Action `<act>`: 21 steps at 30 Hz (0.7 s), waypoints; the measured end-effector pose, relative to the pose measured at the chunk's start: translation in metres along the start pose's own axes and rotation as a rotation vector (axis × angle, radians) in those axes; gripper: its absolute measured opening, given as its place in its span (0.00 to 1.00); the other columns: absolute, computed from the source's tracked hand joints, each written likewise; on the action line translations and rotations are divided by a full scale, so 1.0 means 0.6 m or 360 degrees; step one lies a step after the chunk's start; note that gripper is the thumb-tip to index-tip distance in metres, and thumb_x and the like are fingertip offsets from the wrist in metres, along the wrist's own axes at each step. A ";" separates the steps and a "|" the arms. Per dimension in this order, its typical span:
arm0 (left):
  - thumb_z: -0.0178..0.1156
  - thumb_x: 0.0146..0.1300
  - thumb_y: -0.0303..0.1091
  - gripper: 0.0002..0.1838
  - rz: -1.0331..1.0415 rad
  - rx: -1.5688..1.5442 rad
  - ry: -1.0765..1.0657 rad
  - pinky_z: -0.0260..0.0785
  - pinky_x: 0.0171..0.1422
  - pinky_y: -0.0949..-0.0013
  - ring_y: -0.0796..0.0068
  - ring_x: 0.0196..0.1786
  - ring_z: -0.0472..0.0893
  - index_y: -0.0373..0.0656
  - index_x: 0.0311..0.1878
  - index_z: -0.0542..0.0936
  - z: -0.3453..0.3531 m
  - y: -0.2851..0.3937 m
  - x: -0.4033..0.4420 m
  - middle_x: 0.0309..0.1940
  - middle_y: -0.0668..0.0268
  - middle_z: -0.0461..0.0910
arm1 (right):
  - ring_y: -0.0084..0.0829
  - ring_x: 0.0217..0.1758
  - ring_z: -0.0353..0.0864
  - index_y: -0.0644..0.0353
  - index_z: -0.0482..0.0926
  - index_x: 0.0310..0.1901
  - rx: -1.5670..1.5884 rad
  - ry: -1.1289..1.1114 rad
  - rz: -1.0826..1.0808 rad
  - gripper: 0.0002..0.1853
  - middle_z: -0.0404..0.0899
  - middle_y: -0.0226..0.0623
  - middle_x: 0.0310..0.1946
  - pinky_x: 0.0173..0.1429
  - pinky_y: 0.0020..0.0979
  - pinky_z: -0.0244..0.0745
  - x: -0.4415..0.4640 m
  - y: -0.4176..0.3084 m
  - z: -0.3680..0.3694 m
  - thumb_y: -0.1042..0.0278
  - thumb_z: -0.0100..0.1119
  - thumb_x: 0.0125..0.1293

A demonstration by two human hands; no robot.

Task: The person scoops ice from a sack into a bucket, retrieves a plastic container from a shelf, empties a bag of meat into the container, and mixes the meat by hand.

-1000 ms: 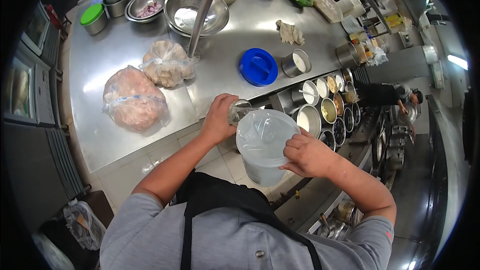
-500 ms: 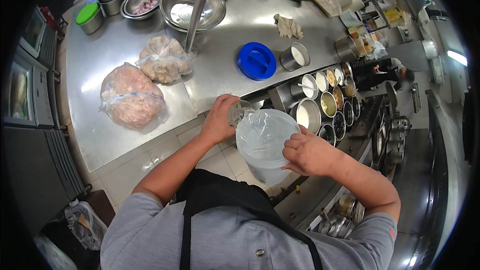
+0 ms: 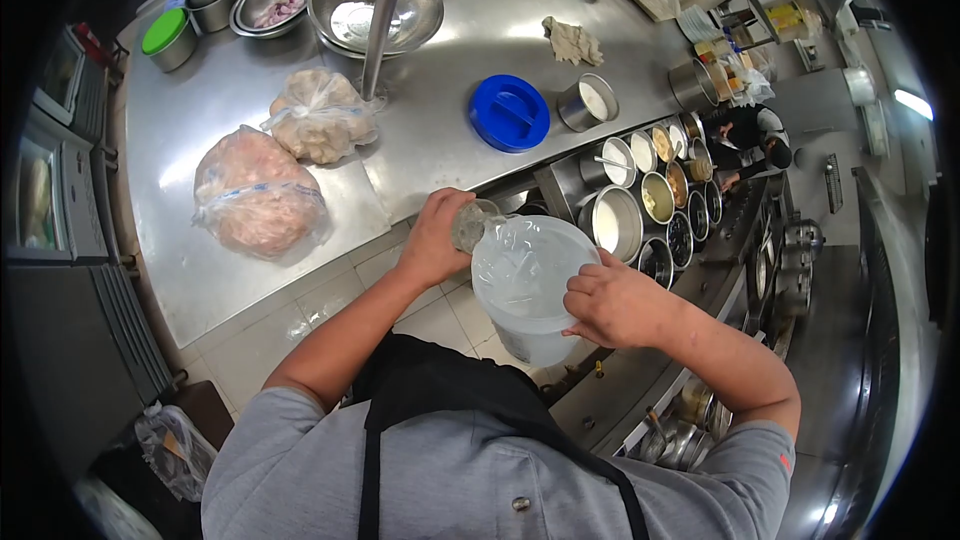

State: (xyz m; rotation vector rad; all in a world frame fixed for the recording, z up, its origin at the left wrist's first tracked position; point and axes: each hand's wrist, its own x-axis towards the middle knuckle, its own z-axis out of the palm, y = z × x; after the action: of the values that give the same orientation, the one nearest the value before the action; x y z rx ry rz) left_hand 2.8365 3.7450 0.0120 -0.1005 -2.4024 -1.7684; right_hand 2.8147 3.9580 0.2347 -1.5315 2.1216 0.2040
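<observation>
Over the floor beside the steel table, my left hand (image 3: 436, 240) is closed around a clear drinking glass (image 3: 478, 226). The glass is tipped, its mouth over the rim of a translucent plastic pitcher (image 3: 530, 285). My right hand (image 3: 622, 302) grips the pitcher on its right side; the fingers hide the handle, if there is one. Inside the pitcher I see shiny, clear contents, but cannot tell whether they are liquid or plastic film. A round blue lid (image 3: 510, 114) lies on the table beyond my hands.
Two plastic bags of raw meat (image 3: 258, 195) sit on the steel table (image 3: 420, 165) at left. Steel bowls (image 3: 375, 5), a green-lidded container (image 3: 168, 38) and a cloth (image 3: 573, 42) lie farther back. Ingredient tins (image 3: 612, 223) stand at right, near a co-worker (image 3: 752, 135).
Both hands keep their grips, and the glass and pitcher are almost still. My view has shifted slightly. The co-worker at the right has leaned and moved an arm.
</observation>
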 end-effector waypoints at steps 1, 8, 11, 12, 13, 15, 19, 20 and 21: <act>0.75 0.38 0.34 0.41 -0.0002 -0.0001 -0.0005 0.63 0.68 0.60 0.55 0.63 0.68 0.44 0.60 0.70 0.001 -0.001 -0.002 0.58 0.57 0.66 | 0.37 0.43 0.75 0.57 0.74 0.32 -0.0002 -0.0032 0.0003 0.14 0.74 0.33 0.33 0.54 0.48 0.70 0.000 0.000 0.000 0.55 0.62 0.57; 0.76 0.36 0.35 0.42 -0.0024 -0.0041 -0.0021 0.63 0.68 0.60 0.55 0.63 0.69 0.44 0.60 0.70 0.016 -0.002 -0.006 0.59 0.56 0.66 | 0.37 0.43 0.75 0.57 0.74 0.33 0.0031 -0.0037 0.0024 0.13 0.74 0.33 0.33 0.57 0.51 0.69 -0.013 0.001 0.015 0.56 0.62 0.58; 0.77 0.36 0.37 0.42 -0.0003 -0.0038 -0.0024 0.64 0.68 0.60 0.54 0.63 0.69 0.44 0.60 0.70 0.027 -0.005 -0.004 0.58 0.56 0.67 | 0.36 0.44 0.75 0.56 0.74 0.33 0.0039 0.0027 0.0036 0.13 0.74 0.32 0.34 0.59 0.53 0.68 -0.026 0.001 0.036 0.57 0.62 0.58; 0.77 0.36 0.37 0.43 0.0004 -0.0005 -0.0015 0.64 0.68 0.59 0.54 0.63 0.69 0.44 0.60 0.70 0.030 -0.006 -0.004 0.58 0.56 0.67 | 0.36 0.44 0.74 0.56 0.74 0.33 0.0046 0.0058 0.0028 0.12 0.73 0.32 0.34 0.61 0.55 0.67 -0.030 -0.001 0.041 0.57 0.63 0.58; 0.77 0.36 0.37 0.43 0.0007 0.0000 -0.0025 0.64 0.68 0.59 0.54 0.63 0.69 0.44 0.60 0.70 0.032 -0.006 -0.004 0.58 0.56 0.67 | 0.35 0.44 0.74 0.55 0.74 0.33 0.0051 0.0093 0.0019 0.12 0.73 0.31 0.34 0.63 0.56 0.65 -0.033 -0.001 0.047 0.57 0.63 0.58; 0.78 0.37 0.39 0.42 -0.0002 -0.0025 -0.0001 0.63 0.67 0.58 0.53 0.62 0.69 0.43 0.59 0.70 0.036 -0.007 -0.003 0.57 0.55 0.70 | 0.34 0.44 0.74 0.54 0.74 0.33 0.0052 0.0126 0.0030 0.11 0.72 0.31 0.33 0.65 0.57 0.63 -0.040 -0.003 0.064 0.58 0.63 0.57; 0.78 0.36 0.40 0.43 0.0014 -0.0012 -0.0047 0.63 0.67 0.58 0.54 0.62 0.70 0.43 0.59 0.70 0.038 -0.015 -0.002 0.57 0.54 0.70 | 0.33 0.42 0.73 0.53 0.73 0.31 0.0054 0.0254 0.0082 0.11 0.69 0.30 0.31 0.70 0.61 0.57 -0.052 -0.008 0.102 0.59 0.64 0.55; 0.79 0.36 0.40 0.44 -0.0025 0.0016 -0.0052 0.63 0.67 0.59 0.55 0.62 0.70 0.43 0.60 0.69 0.040 -0.018 -0.005 0.57 0.54 0.70 | 0.33 0.42 0.73 0.53 0.73 0.31 0.0072 0.0280 0.0107 0.11 0.69 0.30 0.31 0.70 0.61 0.57 -0.057 -0.007 0.117 0.59 0.64 0.55; 0.79 0.35 0.40 0.45 -0.0058 0.0047 -0.0065 0.64 0.66 0.60 0.56 0.61 0.71 0.42 0.60 0.69 0.042 -0.022 -0.009 0.57 0.54 0.70 | 0.33 0.42 0.73 0.53 0.73 0.31 0.0067 0.0332 0.0111 0.11 0.69 0.29 0.31 0.70 0.61 0.56 -0.061 -0.006 0.135 0.59 0.64 0.55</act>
State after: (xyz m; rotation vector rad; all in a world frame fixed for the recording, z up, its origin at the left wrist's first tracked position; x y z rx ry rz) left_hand 2.8377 3.7653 -0.0086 -0.0903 -2.4733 -1.7622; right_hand 2.8520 4.0203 0.1836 -1.5124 2.3270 0.0237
